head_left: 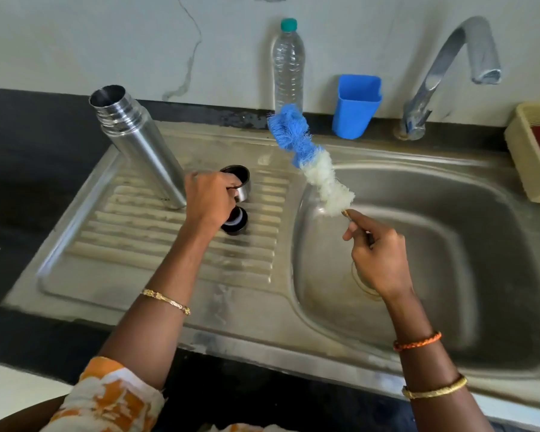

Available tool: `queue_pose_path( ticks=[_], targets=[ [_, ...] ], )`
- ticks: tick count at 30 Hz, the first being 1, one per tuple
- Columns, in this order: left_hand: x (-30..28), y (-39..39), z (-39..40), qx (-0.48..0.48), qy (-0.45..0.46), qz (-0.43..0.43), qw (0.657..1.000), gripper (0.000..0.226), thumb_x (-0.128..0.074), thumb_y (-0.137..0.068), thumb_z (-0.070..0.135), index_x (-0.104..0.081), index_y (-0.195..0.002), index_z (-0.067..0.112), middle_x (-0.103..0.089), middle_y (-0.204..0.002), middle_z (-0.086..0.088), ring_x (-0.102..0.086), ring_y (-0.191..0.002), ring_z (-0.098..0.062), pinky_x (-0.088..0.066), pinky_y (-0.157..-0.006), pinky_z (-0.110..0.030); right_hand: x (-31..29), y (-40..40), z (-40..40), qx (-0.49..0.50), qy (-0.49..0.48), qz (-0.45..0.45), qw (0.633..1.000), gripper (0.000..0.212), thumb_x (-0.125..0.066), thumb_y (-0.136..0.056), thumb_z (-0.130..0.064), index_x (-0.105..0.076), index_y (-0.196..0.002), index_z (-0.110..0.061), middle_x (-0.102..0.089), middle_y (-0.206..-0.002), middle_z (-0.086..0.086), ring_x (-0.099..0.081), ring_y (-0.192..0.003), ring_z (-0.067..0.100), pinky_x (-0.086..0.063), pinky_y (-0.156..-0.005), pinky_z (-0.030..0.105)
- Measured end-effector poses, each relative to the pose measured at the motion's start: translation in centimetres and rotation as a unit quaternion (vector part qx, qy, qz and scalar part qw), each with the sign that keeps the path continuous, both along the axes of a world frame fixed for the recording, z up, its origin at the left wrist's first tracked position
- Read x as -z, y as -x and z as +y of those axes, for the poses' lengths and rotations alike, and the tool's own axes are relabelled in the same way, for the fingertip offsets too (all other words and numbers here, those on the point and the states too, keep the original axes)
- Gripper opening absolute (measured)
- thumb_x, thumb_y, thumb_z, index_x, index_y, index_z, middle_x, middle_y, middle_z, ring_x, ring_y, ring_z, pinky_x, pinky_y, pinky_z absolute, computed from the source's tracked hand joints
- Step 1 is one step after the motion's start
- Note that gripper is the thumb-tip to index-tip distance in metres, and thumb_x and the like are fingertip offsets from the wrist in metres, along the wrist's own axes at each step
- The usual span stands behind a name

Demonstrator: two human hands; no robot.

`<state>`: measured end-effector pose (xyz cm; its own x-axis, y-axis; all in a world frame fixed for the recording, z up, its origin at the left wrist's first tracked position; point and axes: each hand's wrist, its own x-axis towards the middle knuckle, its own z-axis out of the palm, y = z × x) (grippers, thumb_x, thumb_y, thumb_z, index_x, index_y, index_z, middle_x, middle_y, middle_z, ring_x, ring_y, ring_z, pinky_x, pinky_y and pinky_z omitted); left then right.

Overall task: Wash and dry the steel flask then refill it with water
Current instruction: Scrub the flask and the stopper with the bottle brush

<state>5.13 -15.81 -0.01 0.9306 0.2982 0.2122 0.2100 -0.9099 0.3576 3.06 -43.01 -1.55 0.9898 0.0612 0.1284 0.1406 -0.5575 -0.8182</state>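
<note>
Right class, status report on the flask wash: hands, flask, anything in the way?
Left hand grips steel cup lid. Right hand grips bottle brush. Flask open, upright on drainboard, unwashed. Nothing blocking.

Left hand (208, 201): bare; no rings visible.
Left wrist: one thin gold bangle (166, 301) with a patterned surface, sitting across the forearm.
Left sleeve (113, 397): short, loose fabric; white ground with orange blotched print; hem ends near the elbow.
Right hand (379, 260): bare; no rings visible.
Right forearm, upper band: twisted orange and red thread (417, 341).
Right forearm, lower band: gold bangle (435, 388), thicker than the left one, with a ribbed texture.
Right sleeve: out of view.
</note>
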Motion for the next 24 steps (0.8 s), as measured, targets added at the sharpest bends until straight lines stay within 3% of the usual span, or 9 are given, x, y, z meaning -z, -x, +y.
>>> queue_pose_path(
  ticks=[6, 8, 11, 15, 19, 24],
  targets=[
    [0.3, -0.4, 2.1, 0.030, -0.016, 0.027, 0.999, 0.025, -0.068, -0.085, 0.004, -0.076, -0.104, 0.018, -0.076, -0.097, -0.002, -0.067, -0.099, -0.020, -0.033, -0.103, -0.038, 0.2, 0.0, 1.6, -0.024, 0.006, 0.002, 1.000, 0.039, -0.048, -0.087, 0.008, -0.068, -0.117, -0.009, -0.067, -0.078, 0.001, -0.054, -0.059, -0.007, -0.036, -0.058, 0.001],
    [0.4, -0.3, 2.8, 0.040, 0.040, 0.023, 0.998, 0.026, -0.069, -0.083, 0.000, -0.075, -0.104, 0.014, -0.075, -0.099, -0.005, -0.068, -0.099, -0.019, -0.039, -0.104, -0.032, 0.3, -0.1, 2.0, -0.026, 0.009, 0.005, 1.000, 0.038, -0.048, -0.088, 0.008, -0.067, -0.117, -0.007, -0.067, -0.077, 0.002, -0.055, -0.060, -0.007, -0.036, -0.057, 0.001],
    [-0.4, 0.6, 2.9, 0.038, 0.117, 0.002, 0.992, 0.026, -0.070, -0.084, 0.001, -0.072, -0.110, 0.008, -0.072, -0.109, -0.009, -0.067, -0.103, -0.020, -0.044, -0.094, -0.020, 0.2, -0.1, 2.5, -0.029, 0.011, 0.011, 0.999, 0.033, -0.050, -0.092, 0.003, -0.066, -0.119, -0.007, -0.068, -0.079, 0.003, -0.055, -0.060, -0.008, -0.036, -0.056, 0.001],
    [-1.2, 2.8, 2.5, 0.069, 0.111, -0.004, 0.991, 0.026, -0.075, -0.083, 0.019, -0.071, -0.108, 0.014, -0.066, -0.103, -0.003, -0.060, -0.094, -0.015, -0.047, -0.082, -0.029, 0.1, 0.3, 2.9, -0.025, 0.011, 0.022, 0.999, 0.031, -0.051, -0.093, -0.001, -0.066, -0.119, -0.007, -0.069, -0.079, 0.002, -0.054, -0.059, -0.010, -0.037, -0.058, 0.000],
    [0.1, 4.8, 1.8, 0.039, 0.072, 0.080, 0.993, 0.059, -0.081, -0.071, 0.041, -0.061, -0.122, 0.019, -0.061, -0.116, -0.003, -0.057, -0.108, -0.022, -0.048, -0.086, -0.038, -0.1, 0.7, 2.9, -0.011, 0.000, 0.036, 0.999, 0.029, -0.050, -0.094, -0.004, -0.066, -0.119, -0.007, -0.069, -0.079, 0.001, -0.055, -0.059, -0.010, -0.038, -0.057, 0.001],
    [2.0, 5.5, 0.6, 0.046, 0.098, 0.097, 0.989, 0.064, -0.081, -0.074, 0.033, -0.053, -0.130, 0.018, -0.056, -0.122, -0.006, -0.055, -0.112, -0.026, -0.047, -0.088, -0.039, -0.3, 1.4, 2.2, -0.001, 0.002, 0.039, 0.999, 0.028, -0.050, -0.094, -0.006, -0.068, -0.116, -0.009, -0.069, -0.077, -0.001, -0.055, -0.062, -0.012, -0.038, -0.059, 0.001]
  ],
)
